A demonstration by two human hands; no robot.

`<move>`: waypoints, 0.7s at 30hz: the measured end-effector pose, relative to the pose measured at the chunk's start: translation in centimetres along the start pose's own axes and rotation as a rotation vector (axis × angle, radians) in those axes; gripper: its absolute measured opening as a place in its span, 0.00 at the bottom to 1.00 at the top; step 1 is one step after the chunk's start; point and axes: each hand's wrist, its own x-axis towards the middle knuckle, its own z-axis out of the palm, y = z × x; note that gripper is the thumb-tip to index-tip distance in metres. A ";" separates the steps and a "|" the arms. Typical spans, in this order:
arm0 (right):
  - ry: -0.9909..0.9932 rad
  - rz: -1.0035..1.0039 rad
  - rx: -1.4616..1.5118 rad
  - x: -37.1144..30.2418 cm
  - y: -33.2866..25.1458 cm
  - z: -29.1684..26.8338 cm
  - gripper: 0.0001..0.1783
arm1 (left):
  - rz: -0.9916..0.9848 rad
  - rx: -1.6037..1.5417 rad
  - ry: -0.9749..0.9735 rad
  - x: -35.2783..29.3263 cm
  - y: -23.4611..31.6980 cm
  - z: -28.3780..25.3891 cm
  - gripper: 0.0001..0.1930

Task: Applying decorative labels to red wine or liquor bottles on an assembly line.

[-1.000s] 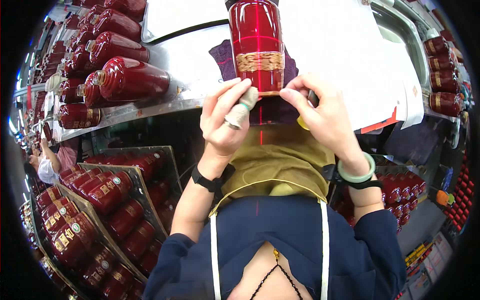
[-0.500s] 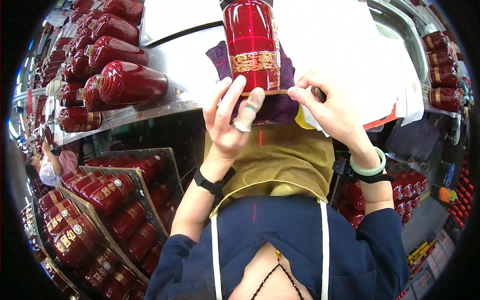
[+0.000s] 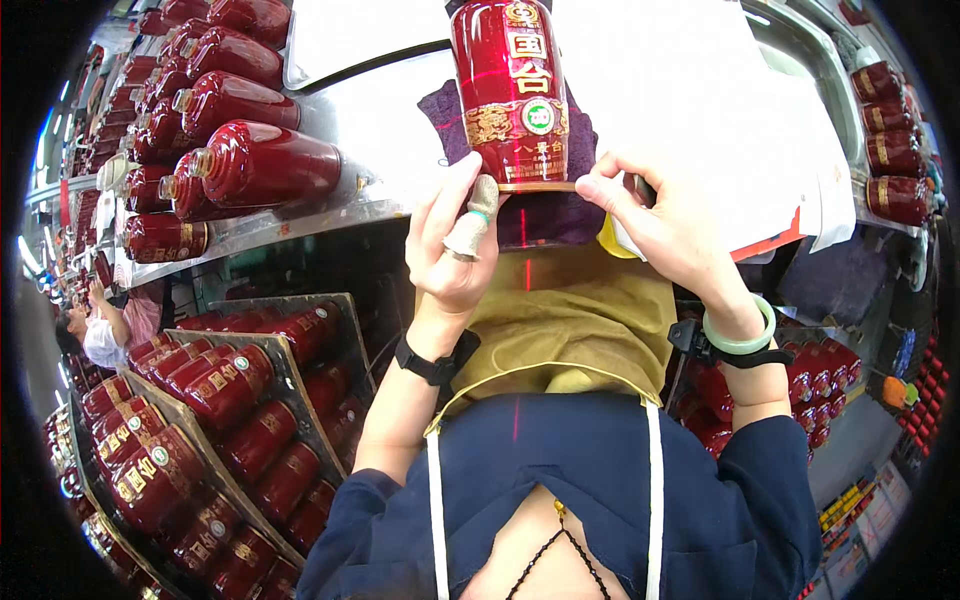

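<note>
A glossy red bottle (image 3: 510, 100) with gold trim lies on a dark purple cloth (image 3: 583, 135), its base toward me and its printed side up. A thin gold-brown strip (image 3: 540, 187) runs along the base edge. My left hand (image 3: 452, 232) grips the base's left corner between fingers and thumb; one finger wears a pale cloth cover with a green band. At the right end of the strip, my right hand (image 3: 655, 205) presses thumb and forefinger together. Its curled fingers hold a small dark object (image 3: 638, 188), mostly hidden, whose kind I cannot make out.
Several red bottles (image 3: 265, 165) crowd the table's left side. Others fill slotted wooden crates (image 3: 230, 390) at lower left and stand at far right (image 3: 895, 198). White sheets (image 3: 720, 120) cover the table to the right. A person (image 3: 100, 330) is at far left.
The bottle has rolled about its long axis, bringing its printed front and green-white round badge into view. My left fingers have drawn closer together at the base; my right hand stays nearly in place.
</note>
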 end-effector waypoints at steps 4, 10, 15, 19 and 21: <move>-0.007 0.051 0.008 0.0 0.3 -0.1 0.13 | 0.102 0.163 -0.093 0.4 0.6 -0.6 0.17; -0.006 0.062 0.001 0.1 0.0 -0.4 0.13 | 0.095 0.160 -0.091 0.6 1.4 -0.2 0.21; 0.017 0.040 -0.040 0.3 0.8 -0.2 0.14 | 0.173 0.243 -0.046 1.1 2.0 0.3 0.23; 0.031 0.070 -0.029 0.1 0.5 0.0 0.13 | 0.134 0.103 -0.136 2.3 1.8 0.5 0.15; 0.035 0.049 -0.044 0.1 0.1 0.0 0.15 | 0.112 0.117 -0.085 1.9 1.1 0.3 0.11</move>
